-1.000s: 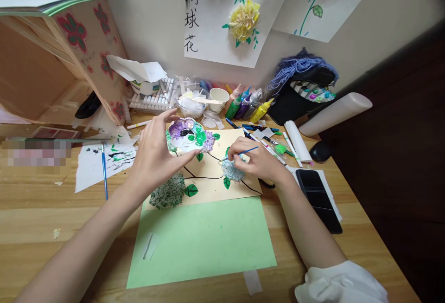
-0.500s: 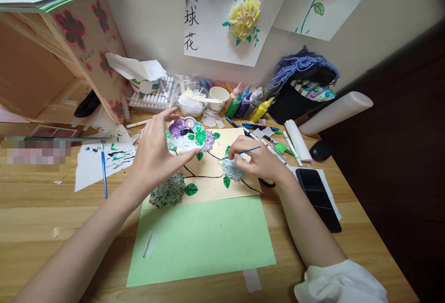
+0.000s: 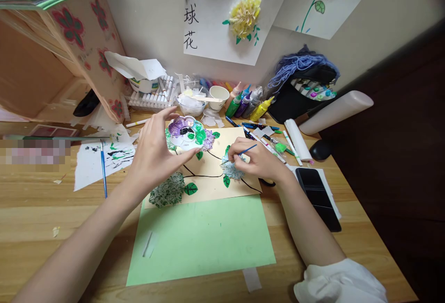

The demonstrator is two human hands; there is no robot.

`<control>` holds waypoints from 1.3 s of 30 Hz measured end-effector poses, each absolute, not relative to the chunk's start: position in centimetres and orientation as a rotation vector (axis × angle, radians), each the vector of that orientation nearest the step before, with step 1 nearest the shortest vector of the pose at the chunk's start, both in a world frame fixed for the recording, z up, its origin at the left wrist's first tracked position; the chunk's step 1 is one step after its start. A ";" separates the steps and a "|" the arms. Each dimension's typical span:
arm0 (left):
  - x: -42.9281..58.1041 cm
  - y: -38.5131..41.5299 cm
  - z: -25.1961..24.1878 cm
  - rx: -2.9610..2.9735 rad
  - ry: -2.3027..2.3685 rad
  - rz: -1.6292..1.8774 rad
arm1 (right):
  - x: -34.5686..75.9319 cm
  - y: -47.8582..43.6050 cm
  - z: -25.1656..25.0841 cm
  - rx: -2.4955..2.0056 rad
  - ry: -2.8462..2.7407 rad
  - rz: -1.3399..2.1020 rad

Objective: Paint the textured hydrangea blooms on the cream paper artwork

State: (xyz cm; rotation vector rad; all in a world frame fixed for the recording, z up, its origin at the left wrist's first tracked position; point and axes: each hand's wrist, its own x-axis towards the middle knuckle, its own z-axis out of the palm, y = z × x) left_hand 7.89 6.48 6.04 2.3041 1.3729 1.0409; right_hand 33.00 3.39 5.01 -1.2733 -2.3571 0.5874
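My left hand grips a round paint palette by its edges, with purple, black and green paint in its wells. A thin blue paintbrush is pinched in my right hand, its tip near a pale blue textured flower. Both hands are over a cream sheet bearing dark stems and green leaves. A dark green flower sits at its lower left, and a purple one is partly behind the palette. Beneath lies a green sheet.
Paint bottles, a paper cup and a black pouch line the wall. Another paintbrush rests across paint-smeared paper at left. At right are a phone and a black mouse.
The brush in my right hand has tilted more steeply, with its tip slightly lower over the pale blue flower. My left hand and the palette stay nearly still.
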 end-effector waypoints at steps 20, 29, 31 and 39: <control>7.8 6.6 6.0 2.307 1.363 1.051 | 32.9 3.3 5.1 -1.255 -2.364 0.535; 7.0 6.9 6.3 2.298 1.395 1.103 | 32.7 3.3 5.1 -1.296 -2.351 0.584; 6.6 7.2 6.6 2.294 1.418 1.136 | 32.7 3.3 5.0 -1.294 -2.355 0.599; 2.8 7.7 9.2 2.212 1.550 1.411 | 32.7 3.0 5.2 -1.188 -2.285 0.552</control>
